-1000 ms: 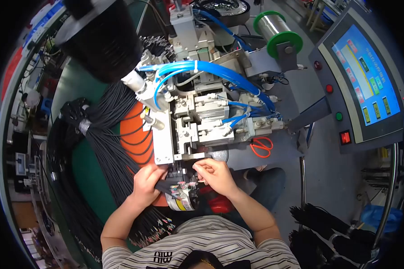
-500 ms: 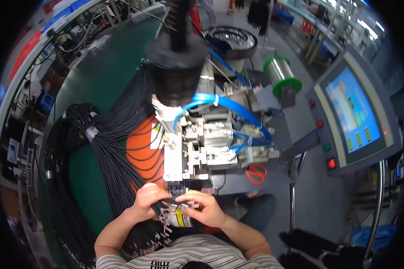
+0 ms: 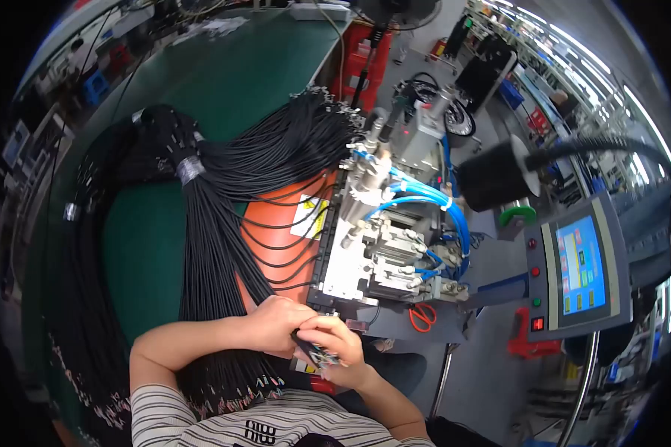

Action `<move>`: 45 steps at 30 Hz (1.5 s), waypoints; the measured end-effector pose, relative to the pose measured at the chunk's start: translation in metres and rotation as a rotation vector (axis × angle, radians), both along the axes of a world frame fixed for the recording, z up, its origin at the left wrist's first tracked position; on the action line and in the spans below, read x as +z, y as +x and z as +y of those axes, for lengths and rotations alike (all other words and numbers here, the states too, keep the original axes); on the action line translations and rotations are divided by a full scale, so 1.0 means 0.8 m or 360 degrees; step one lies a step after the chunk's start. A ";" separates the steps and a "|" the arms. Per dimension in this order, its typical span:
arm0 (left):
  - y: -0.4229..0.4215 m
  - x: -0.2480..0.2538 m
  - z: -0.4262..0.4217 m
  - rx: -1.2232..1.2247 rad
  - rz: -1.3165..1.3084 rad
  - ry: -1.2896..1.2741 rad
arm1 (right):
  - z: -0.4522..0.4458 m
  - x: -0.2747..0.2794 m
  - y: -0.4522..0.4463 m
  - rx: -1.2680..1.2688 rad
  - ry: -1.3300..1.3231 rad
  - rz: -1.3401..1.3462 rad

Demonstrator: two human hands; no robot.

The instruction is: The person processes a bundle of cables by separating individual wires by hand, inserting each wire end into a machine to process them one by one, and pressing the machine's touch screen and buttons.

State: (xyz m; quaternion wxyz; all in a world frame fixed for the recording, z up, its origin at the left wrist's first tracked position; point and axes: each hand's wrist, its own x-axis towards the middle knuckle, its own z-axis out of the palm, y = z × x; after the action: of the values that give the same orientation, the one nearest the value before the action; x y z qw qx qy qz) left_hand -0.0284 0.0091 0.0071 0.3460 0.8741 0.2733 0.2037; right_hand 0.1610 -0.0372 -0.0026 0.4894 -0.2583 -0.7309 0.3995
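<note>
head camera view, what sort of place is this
Probably a factory floor for cable assembly: bundled black cables on a green bench, a machine with blue air tubes, and a touchscreen control panel.

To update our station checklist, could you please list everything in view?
Tabletop: one, green, left
Orange surface: one, below the machine's left side
Cable bundles: several, black, left
Label: one, white and yellow, beside machine
Machine: one, silvery, centre
Tubes: several, blue, on machine
Scissors: one, red-handled, below machine
Cylinder: one, black, upper right
Spool: one, green, behind cylinder
Screen: one, blue, right
Background items: too small to count
Wire bunch: one, black with coloured ends, in hands
Left hand, right hand: bare, bottom centre
</note>
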 end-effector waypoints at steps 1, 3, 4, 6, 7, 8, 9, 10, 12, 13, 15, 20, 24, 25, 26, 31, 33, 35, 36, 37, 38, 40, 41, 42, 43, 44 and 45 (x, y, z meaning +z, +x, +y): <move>-0.002 0.002 0.006 -0.0171 0.0006 -0.0172 | 0.005 0.001 -0.004 0.0003 0.0043 -0.0033; -0.015 0.014 0.034 -0.0524 0.0018 -0.0491 | 0.013 0.004 -0.011 0.0102 0.0001 0.0011; -0.032 0.031 0.063 -0.0899 0.0104 -0.0564 | 0.015 0.006 -0.012 0.0167 -0.0015 0.0003; -0.054 0.050 0.121 -0.0814 -0.0186 -0.0662 | 0.013 0.007 -0.016 0.0290 -0.0192 0.0010; -0.059 0.068 0.152 -0.0387 -0.0096 -0.0600 | 0.007 0.005 -0.021 0.0267 -0.0342 0.0049; -0.055 0.050 0.196 -0.0093 -0.0330 -0.0261 | 0.003 0.005 -0.024 0.0234 -0.0372 0.0009; -0.044 0.027 0.233 0.0234 -0.0299 0.0049 | 0.001 0.006 -0.027 0.0200 -0.0398 -0.0032; -0.031 0.009 0.261 0.0423 -0.0120 0.0446 | 0.001 0.009 -0.032 0.0142 -0.0333 -0.0087; -0.007 -0.002 0.294 0.0209 0.0014 0.0258 | -0.004 0.005 -0.037 0.0073 -0.0283 -0.0137; -0.003 -0.007 0.305 0.0275 0.0125 0.0456 | -0.005 0.002 -0.038 0.0046 -0.0244 -0.0152; 0.008 -0.015 0.322 0.0395 0.0356 0.0832 | -0.004 0.002 -0.036 0.0032 -0.0260 -0.0190; 0.027 -0.021 0.381 0.0578 0.0612 0.0541 | -0.002 0.006 -0.035 0.0027 -0.0337 -0.0203; 0.035 -0.015 0.374 0.0627 0.0478 0.0484 | 0.001 0.007 -0.036 0.0053 -0.0318 -0.0171; 0.040 -0.018 0.376 0.0662 0.0499 0.0458 | 0.000 0.006 -0.036 0.0054 -0.0313 -0.0160; 0.045 -0.021 0.377 0.0696 0.0522 0.0437 | 0.000 0.004 -0.037 0.0049 -0.0314 -0.0124; 0.055 -0.016 0.389 0.0761 0.0539 0.0343 | -0.003 -0.002 -0.039 0.0031 -0.0282 -0.0041; 0.054 -0.007 0.390 0.0703 0.0588 0.0284 | -0.003 -0.003 -0.039 0.0048 -0.0281 -0.0009; 0.053 0.009 0.385 0.0624 0.0745 0.0191 | -0.001 -0.003 -0.038 0.0069 -0.0258 -0.0005; 0.052 0.000 0.391 0.0617 0.0667 0.0241 | 0.000 -0.003 -0.038 0.0070 -0.0263 -0.0010; 0.051 -0.010 0.396 0.0615 0.0641 0.0238 | -0.001 -0.002 -0.038 0.0069 -0.0274 -0.0018; 0.050 -0.020 0.401 0.0613 0.0617 0.0238 | -0.002 -0.001 -0.038 0.0067 -0.0268 -0.0021; 0.052 -0.017 0.394 0.0669 0.0577 0.0333 | -0.002 0.000 -0.038 0.0066 -0.0250 -0.0029; 0.054 -0.017 0.389 0.0680 0.0588 0.0336 | -0.002 -0.001 -0.038 0.0055 -0.0236 -0.0027; 0.055 -0.013 0.385 0.0695 0.0599 0.0342 | -0.002 -0.001 -0.039 0.0049 -0.0217 -0.0025; 0.056 -0.009 0.381 0.0709 0.0607 0.0348 | -0.002 -0.001 -0.040 0.0041 -0.0198 -0.0025; 0.058 -0.020 0.382 0.0707 0.0522 0.0434 | -0.003 0.000 -0.040 0.0038 -0.0198 -0.0034; 0.059 -0.022 0.384 0.0733 0.0477 0.0375 | -0.003 0.001 -0.040 0.0037 -0.0195 -0.0049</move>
State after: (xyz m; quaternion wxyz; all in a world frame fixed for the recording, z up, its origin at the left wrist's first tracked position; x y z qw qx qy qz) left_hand 0.0187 0.3159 -0.0102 0.1426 0.8436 0.4869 0.1758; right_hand 0.1292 -0.0398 -0.0014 0.4568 -0.2854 -0.7155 0.4450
